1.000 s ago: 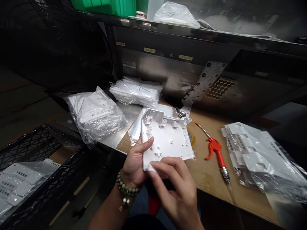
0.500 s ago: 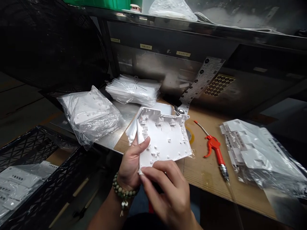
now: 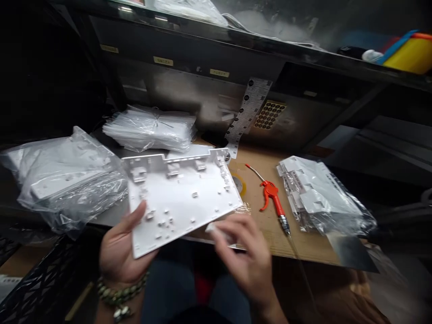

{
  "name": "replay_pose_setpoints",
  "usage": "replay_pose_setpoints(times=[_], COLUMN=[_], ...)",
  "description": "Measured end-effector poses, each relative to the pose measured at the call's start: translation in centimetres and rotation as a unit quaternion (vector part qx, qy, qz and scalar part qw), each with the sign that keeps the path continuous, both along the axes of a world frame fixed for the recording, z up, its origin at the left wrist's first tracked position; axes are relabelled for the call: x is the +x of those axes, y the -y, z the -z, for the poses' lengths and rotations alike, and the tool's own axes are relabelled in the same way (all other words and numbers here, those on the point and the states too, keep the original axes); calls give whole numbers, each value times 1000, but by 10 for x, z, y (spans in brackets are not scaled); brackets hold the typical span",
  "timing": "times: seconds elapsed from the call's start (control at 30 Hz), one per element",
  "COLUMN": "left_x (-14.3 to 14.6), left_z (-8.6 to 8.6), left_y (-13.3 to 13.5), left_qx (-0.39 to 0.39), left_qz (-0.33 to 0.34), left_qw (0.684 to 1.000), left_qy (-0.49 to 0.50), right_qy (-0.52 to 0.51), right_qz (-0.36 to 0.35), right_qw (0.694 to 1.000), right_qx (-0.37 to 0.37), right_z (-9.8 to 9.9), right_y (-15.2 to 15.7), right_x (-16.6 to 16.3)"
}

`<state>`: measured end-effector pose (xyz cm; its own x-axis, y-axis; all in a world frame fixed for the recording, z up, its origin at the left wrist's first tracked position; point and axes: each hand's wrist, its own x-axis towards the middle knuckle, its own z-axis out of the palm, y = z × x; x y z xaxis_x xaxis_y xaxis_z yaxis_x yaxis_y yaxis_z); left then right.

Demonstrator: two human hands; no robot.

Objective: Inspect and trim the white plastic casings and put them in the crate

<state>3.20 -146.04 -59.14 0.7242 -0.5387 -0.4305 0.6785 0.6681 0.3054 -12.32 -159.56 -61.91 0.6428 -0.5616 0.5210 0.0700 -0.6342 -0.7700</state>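
white panel (image 3: 182, 198) held up over near edge of bench (image 3: 303, 243), ribbed inner face toward camera, tilted, long side roughly left to right. left hand (image 3: 121, 252) clamped on lower left corner, thumb on top face, fingers hidden beneath. right hand (image 3: 246, 256) at lower right edge, fingertips (image 3: 219, 229) pinching what looks like a thin film tab or corner; blurred, cannot tell if really gripped or just touching. beaded bracelet (image 3: 118, 297) on left wrist.

bagged parts (image 3: 64, 175) left of panel, stack of bags (image 3: 151, 132) behind it, another bagged pile (image 3: 320, 198) at right, red air gun (image 3: 273, 200) lying on bench between panel and right pile, tape roll (image 3: 240, 183) partly hidden behind panel edge.

judged step: picking at or peeling something from panel edge. best done with left thumb pressed firm to stop flexing, pull kept low and along the surface, panel kept clear of small clips and bosses, no twisting at thin corner.
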Motion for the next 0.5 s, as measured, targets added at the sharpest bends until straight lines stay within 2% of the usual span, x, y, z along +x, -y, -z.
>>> replay_pose_setpoints(times=[0.1, 0.17, 0.23, 0.33, 0.5], left_x=[15, 21, 23, 22, 17], left_z=[11, 21, 29, 36, 35], left_y=[-20, -31, -40, -46, -42], left_qx=[-31, -68, -112, -186, -319], left_qz=[-29, -18, 16, 82, 194], left_qw=[999, 997, 993, 978, 924], left_qy=[-16, 2, 23, 43, 78], right_qy=[24, 32, 33, 23, 8], right_qz=[164, 208, 198, 142, 113], right_qw=[986, 978, 980, 990, 994], right_qx=[17, 8, 5, 8, 9], right_z=[10, 12, 11, 8, 10], right_y=[36, 48, 50, 42, 35], right_x=[-22, -30, -30, -23, -18])
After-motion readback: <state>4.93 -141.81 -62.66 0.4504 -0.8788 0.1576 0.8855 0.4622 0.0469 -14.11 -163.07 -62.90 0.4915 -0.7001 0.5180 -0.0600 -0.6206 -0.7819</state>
